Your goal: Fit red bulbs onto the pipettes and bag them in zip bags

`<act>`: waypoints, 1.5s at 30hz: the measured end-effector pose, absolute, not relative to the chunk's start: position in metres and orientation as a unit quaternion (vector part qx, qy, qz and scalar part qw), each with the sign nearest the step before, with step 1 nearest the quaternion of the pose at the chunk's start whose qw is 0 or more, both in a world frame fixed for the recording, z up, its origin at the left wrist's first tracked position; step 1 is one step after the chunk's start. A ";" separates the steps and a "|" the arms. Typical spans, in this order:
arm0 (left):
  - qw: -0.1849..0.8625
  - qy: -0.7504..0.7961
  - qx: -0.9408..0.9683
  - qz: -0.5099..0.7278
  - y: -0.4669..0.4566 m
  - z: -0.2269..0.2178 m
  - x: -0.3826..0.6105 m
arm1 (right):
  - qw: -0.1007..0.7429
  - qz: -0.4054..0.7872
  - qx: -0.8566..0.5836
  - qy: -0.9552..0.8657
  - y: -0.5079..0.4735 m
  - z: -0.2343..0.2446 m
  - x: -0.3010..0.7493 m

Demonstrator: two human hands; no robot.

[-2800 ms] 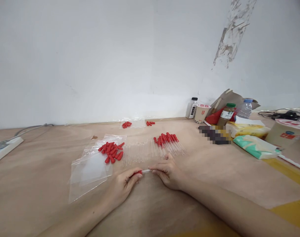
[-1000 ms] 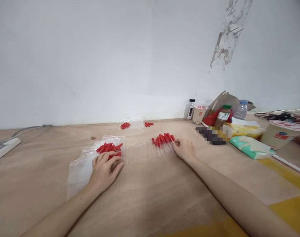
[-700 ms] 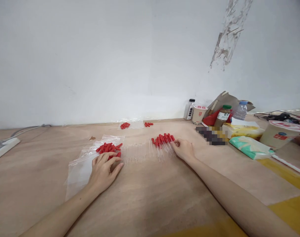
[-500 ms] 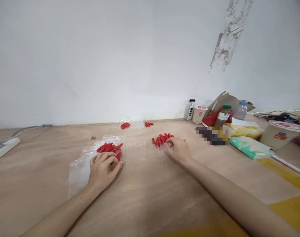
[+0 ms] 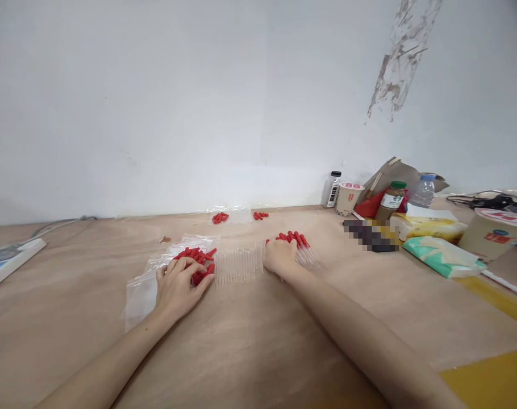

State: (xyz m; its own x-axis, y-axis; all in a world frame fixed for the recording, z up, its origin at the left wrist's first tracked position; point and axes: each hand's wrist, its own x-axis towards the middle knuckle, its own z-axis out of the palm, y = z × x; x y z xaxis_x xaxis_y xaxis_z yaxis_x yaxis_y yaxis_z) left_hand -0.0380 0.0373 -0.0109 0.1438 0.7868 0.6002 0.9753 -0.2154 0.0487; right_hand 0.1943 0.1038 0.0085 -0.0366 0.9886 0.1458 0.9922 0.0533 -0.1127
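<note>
Pale Painted Wall [image 5: 156,113] Above a Tan-Brown Tabletop [image 5: 250,352]

The wall fills the upper half of the view, its paint flaked in a ragged grey-brown patch [image 5: 397,74] at upper right. The tabletop, matte and faintly creased, runs to its foot; glossy mustard-yellow tape [image 5: 492,372] crosses the near right corner. A folded grey-brown paper bag [image 5: 399,173] lies at right against the wall, behind a green-capped bottle [image 5: 390,201], with a large beige paper tub [image 5: 486,238] closer in. A white power strip [image 5: 22,261] sits at the left edge.

Flat clear plastic zip bags [image 5: 141,295] spread left of centre. The person's left hand [image 5: 180,284] arches over a heap of red teardrop-shaped bulbs [image 5: 197,254] there, fingers bent, thumb apart; whether it pinches one cannot be told. The right hand [image 5: 281,258] curls at the near side of red-topped clear droppers [image 5: 300,238], fingertips hidden, so its grip cannot be told. Between the hands, thin clear tubes [image 5: 238,267] lie in a row.
</note>
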 end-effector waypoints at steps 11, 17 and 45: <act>0.161 -0.550 -0.744 -0.342 0.031 -0.009 -0.031 | 0.133 -0.007 -0.667 -0.733 0.086 0.021 0.203; -0.048 -0.396 -0.866 -0.301 0.005 -0.010 0.000 | 0.245 0.102 -0.515 -0.815 0.049 0.013 0.251; -0.198 -0.436 -0.824 -0.302 -0.005 -0.018 0.022 | 0.350 0.164 -0.335 -0.859 0.007 -0.029 0.242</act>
State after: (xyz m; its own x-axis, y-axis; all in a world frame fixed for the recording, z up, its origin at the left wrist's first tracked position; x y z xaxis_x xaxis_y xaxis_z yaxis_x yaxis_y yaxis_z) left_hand 0.0218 -0.0048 -0.0184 0.4368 0.8386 0.3254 0.6000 -0.5411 0.5892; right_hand 0.2417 0.0066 -0.0290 -0.5302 0.6907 0.4917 0.4603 0.7215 -0.5173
